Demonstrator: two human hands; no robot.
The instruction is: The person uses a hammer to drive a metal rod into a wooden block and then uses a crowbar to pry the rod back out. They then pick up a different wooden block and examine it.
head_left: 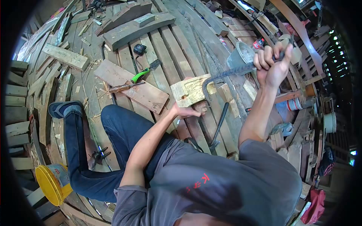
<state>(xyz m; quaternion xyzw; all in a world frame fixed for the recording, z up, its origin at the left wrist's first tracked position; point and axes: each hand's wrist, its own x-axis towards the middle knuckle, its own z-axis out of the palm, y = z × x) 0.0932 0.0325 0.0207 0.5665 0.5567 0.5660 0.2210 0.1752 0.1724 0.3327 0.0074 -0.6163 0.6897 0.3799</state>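
My left hand (188, 110) is wrapped round the underside of a pale wooden block (191, 91), which has a small dark hole near its left end. My right hand (272, 64), raised at the right, is closed round the upper end of a dark, bent metal bar (232, 71). The bar's hooked lower end lies against or just over the block's right part; contact is hard to tell. Left of the block, a wooden-handled tool (122, 87) rests on a flat board (149, 95). A green-handled tool (141, 75) lies beside it.
A black tape measure (139, 49) lies on the slats, below a thick beam (139, 31). A long black-handled tool (222, 119) is right of my left hand. A grey container (241, 55) stands behind the bar. At lower left are my bent legs and a yellow bucket (49, 185).
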